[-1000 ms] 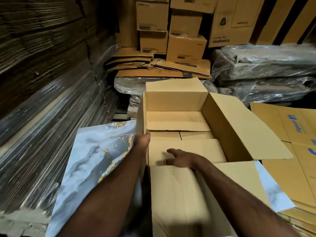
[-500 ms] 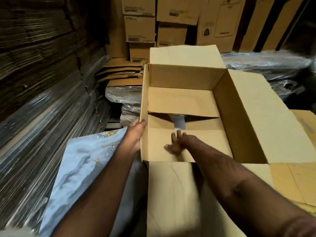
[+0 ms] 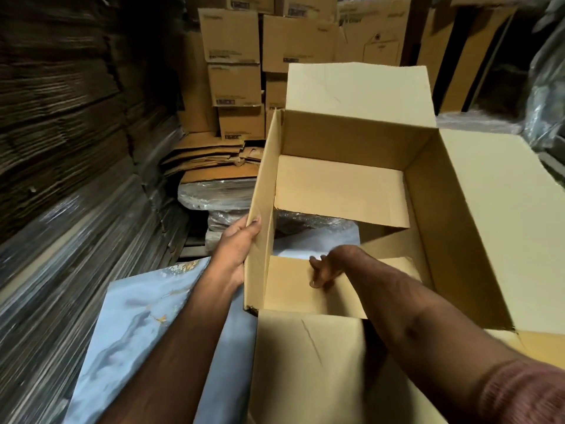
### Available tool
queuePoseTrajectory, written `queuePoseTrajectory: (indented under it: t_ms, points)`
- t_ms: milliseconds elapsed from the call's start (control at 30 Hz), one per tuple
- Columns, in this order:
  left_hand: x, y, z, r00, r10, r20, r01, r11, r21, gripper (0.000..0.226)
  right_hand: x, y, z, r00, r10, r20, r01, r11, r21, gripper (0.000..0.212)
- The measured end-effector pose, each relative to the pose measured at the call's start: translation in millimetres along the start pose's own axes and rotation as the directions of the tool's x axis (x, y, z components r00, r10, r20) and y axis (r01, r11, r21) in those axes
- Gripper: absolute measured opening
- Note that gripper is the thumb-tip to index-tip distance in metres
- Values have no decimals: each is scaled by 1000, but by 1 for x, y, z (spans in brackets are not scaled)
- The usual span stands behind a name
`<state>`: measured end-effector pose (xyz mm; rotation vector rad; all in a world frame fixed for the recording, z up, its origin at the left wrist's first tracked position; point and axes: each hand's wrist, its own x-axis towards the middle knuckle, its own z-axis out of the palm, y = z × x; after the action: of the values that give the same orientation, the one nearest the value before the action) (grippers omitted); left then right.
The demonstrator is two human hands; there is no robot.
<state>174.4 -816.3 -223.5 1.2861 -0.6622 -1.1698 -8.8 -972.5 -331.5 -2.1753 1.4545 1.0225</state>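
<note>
With L hand (image 3: 240, 243) gripping the carton (image 3: 342, 139) by its left wall, R hand (image 3: 328, 267), fingers hooked over near bottom flap (image 3: 290, 292), should press it flat & square w/ far flap (image 3: 342, 191).

dim warehouse light, left-hand stacks smeared by motion blur, wide-angle bending at the edges.

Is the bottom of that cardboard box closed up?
Open: in the box, the far flap and near flap leave a gap showing the marbled sheet underneath.
</note>
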Motion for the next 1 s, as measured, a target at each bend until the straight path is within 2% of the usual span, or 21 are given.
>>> queuePoseTrajectory:
  t_ms: [167,200,233,300,333,367,400,433,467,500,533,567,600,633,667,700,733,767,800,900,1000]
  points:
    - [2,17,-1,999,27,42,-27,1000,-9,29,20,16,-9,987,-72,142,44,981,191,101]
    - [3,20,-1,998,44,42,-44,999,-14,28,26,18,-6,981,-78,176,43,980,195,94]
    - [4,23,-2,997,61,36,-61,998,-11,28,35,20,-6,978,-77,194,50,989,143,76]
    - [7,29,-3,996,91,0,-91,996,13,24,17,12,-6,991,-126,47,127,992,-7,21]
    - [8,32,-5,995,102,-22,-102,994,27,21,10,8,-5,980,-179,-88,175,983,-57,11]
    - [10,32,-7,993,106,-45,-105,994,36,18,1,6,-9,932,-251,-262,239,968,-76,10]
    - [11,33,-7,993,101,-66,-99,994,35,17,-8,4,-15,833,-293,-468,282,955,-96,11]
    - [13,32,-8,992,94,-83,-91,995,33,18,-16,3,-21,665,-298,-685,297,947,-123,13]
    - [13,30,-8,992,79,-98,-77,997,29,21,-21,2,-29,457,-275,-846,265,950,-166,15]
    - [14,28,-8,992,62,-109,-60,998,21,25,-24,-1,-38,250,-252,-935,201,958,-204,16]
    - [13,26,-7,992,46,-118,-45,999,11,27,-30,-2,-46,101,-211,-972,134,971,-197,26]
    - [13,24,-7,992,36,-125,-35,999,4,27,-30,-1,-55,60,-154,-986,81,985,-149,41]
    - [12,23,-6,992,27,-126,-26,1000,3,27,-29,4,-62,147,-97,-984,52,995,-91,54]
    - [11,22,-6,992,21,-124,-21,1000,3,26,-27,12,-67,339,-42,-940,45,999,-29,61]
    - [11,21,-5,992,16,-127,-15,1000,7,25,-25,20,-71,579,-15,-815,28,1000,2,64]
    - [11,21,-5,991,13,-136,-11,1000,16,24,-25,25,-72,770,-15,-638,23,1000,4,63]
    - [10,21,-4,989,14,-146,-12,1000,15,24,-26,28,-72,871,-32,-491,35,999,-3,62]
    - [11,21,-3,987,15,-159,-12,1000,16,23,-27,29,-70,886,-57,-461,63,998,-2,60]
    - [13,21,-2,985,17,-175,-14,1000,15,22,-28,29,-68,849,-94,-519,110,994,-1,60]
    - [22,17,-4,964,-1,-266,5,1000,12,22,-36,21,-76,668,-191,-719,231,972,-43,52]
    - [40,8,-14,935,-31,-354,9,998,-64,15,-52,16,-94,474,-204,-857,126,978,-164,40]
